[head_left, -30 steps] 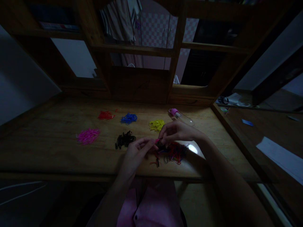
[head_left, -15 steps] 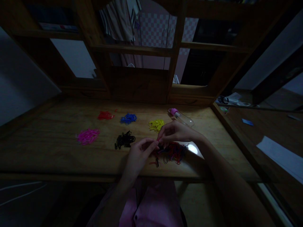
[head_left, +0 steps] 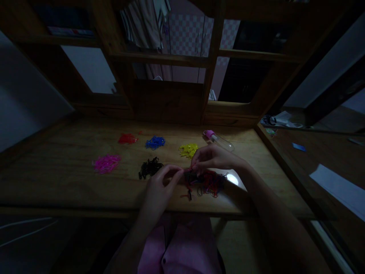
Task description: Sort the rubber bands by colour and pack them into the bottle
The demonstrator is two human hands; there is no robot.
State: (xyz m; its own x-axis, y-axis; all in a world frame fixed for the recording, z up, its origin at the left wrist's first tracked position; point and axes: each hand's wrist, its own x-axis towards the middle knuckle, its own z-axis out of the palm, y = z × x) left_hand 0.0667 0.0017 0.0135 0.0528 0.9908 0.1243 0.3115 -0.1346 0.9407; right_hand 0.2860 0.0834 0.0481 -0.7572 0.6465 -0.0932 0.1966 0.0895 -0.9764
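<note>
My left hand (head_left: pixel 161 186) is closed in a pinch, its fingertips on one end of a thin dark-reddish rubber band (head_left: pixel 187 170). Facing it, my right hand (head_left: pixel 215 156) pinches the other end between thumb and forefinger; the exact grip is blurred. Below the right hand lies a tangled pile of mixed rubber bands (head_left: pixel 212 184), mostly red and dark. A few loose red and black bands (head_left: pixel 189 195) lie in front of it. The black pile (head_left: pixel 150 167) sits just beyond my left hand, and the yellow pile (head_left: pixel 188 150) is beside my right fingers.
Farther left on the wooden table (head_left: pixel 71 182) are a pink pile (head_left: pixel 107 163), a red pile (head_left: pixel 127 138) and a blue pile (head_left: pixel 155 142) of bands. A clear bottle with a pink cap (head_left: pixel 209 134) lies behind my right hand. Shelving rises at the back.
My left hand has moved left, away from my right hand, and a strand now spans the gap between them. My right hand has hardly moved.
</note>
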